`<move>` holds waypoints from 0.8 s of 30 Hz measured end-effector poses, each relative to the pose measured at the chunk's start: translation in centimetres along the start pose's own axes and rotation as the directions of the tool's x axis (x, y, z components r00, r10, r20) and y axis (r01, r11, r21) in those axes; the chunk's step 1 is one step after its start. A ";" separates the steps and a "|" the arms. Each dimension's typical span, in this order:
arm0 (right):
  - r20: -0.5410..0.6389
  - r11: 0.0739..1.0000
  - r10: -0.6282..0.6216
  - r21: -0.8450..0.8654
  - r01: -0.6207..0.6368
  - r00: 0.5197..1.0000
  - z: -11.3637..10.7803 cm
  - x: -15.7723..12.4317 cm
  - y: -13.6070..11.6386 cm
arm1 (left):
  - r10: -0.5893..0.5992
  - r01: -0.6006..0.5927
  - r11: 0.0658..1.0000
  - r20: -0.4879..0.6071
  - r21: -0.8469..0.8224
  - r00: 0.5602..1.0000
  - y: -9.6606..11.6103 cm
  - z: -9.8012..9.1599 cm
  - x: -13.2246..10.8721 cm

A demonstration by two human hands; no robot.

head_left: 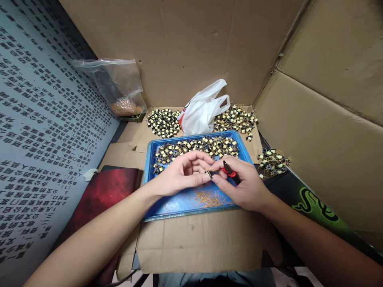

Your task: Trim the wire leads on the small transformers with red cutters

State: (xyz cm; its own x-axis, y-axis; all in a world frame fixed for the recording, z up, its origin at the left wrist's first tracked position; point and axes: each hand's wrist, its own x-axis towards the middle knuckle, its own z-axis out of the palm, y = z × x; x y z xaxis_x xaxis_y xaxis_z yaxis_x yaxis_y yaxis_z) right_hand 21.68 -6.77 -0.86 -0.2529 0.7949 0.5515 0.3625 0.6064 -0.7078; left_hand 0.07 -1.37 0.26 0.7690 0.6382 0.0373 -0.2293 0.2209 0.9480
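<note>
Over the blue tray (176, 205), my left hand (188, 171) pinches a small black and yellow component (208, 173) with thin wire leads. My right hand (242, 181) holds red-handled cutters (229, 170) against its palm, and its thumb and forefinger reach the wires of the same component. Many similar components (194, 146) fill the back part of the tray. Orange wire clippings (209, 198) lie scattered on the tray floor, below and between my hands.
Behind the tray are a white plastic bag (202, 109) and component piles (164, 122) on cardboard. Another pile (273, 161) sits at the right. A clear zip bag (125, 87) stands back left. Cardboard walls (191, 48) rise behind and at the right.
</note>
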 end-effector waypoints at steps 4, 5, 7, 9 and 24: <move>-0.083 0.992 -0.127 -0.040 0.124 0.988 0.2 -0.1 0.1 | -0.017 0.015 0.998 -0.027 -0.068 0.999 0.2 -0.1 0.2; -0.086 0.988 -0.152 -0.042 0.149 0.985 0.2 -0.1 0.1 | -0.021 0.019 0.997 -0.031 -0.078 0.999 0.2 -0.2 0.2; -0.080 0.984 -0.176 -0.050 0.172 0.981 0.3 -0.2 0.2 | -0.023 0.019 0.997 -0.045 -0.079 0.999 0.1 -0.3 0.2; -0.064 0.981 -0.183 -0.074 0.178 0.981 0.3 -0.2 0.3 | -0.015 0.011 0.998 -0.064 -0.064 0.998 0.0 -0.4 0.2; 0.040 0.985 -0.116 -0.127 0.120 0.992 0.0 -0.2 0.2 | 0.056 -0.046 0.993 -0.095 0.105 0.994 0.0 -0.7 0.1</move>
State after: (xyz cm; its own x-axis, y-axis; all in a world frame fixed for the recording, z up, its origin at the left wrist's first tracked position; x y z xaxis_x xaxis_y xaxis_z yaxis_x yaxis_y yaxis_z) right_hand 21.81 -6.86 -1.09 -0.3292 0.7192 0.6118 0.4407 0.6901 -0.5741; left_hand -0.22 -0.80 0.07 0.6949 0.7166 0.0600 -0.2002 0.1126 0.9733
